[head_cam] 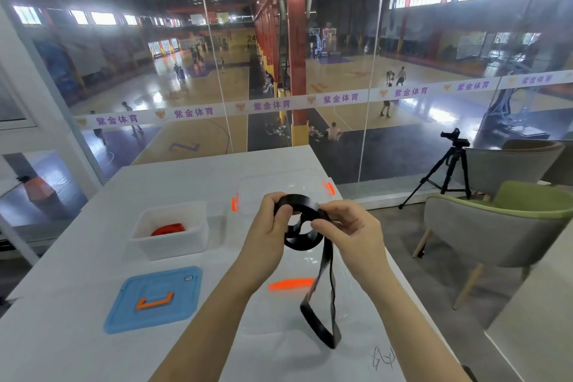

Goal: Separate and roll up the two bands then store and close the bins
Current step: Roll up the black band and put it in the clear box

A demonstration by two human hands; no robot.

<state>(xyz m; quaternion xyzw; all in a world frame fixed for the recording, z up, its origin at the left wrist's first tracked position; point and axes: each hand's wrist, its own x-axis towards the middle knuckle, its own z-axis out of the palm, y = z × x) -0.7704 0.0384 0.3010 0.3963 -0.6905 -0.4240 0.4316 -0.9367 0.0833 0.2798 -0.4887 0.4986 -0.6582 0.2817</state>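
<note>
Currently on the rolling step, by the look of it, black band in hand. Far left on the desk [77, 273]: blue lid [152, 299] lying off its bin. Just behind it, the white bin [169, 245] stands open with the red band [168, 229] coiled inside, so that one looks done.

Left hand [273, 220]: forearm reaches in from below, grip pinching the left side of the black band [302, 240] coil, held above the desk. Right hand [350, 226]: grip clenched on the coil's right side, fingers curled over the outer wrap.

The unrolled tail hangs down and seems to rest on a clear lid [273, 310]. The clear bin [248, 195] sits open behind the hands.

Next move likely calls for winding the tail in tight, then dropping the roll in the clear bin.
</note>
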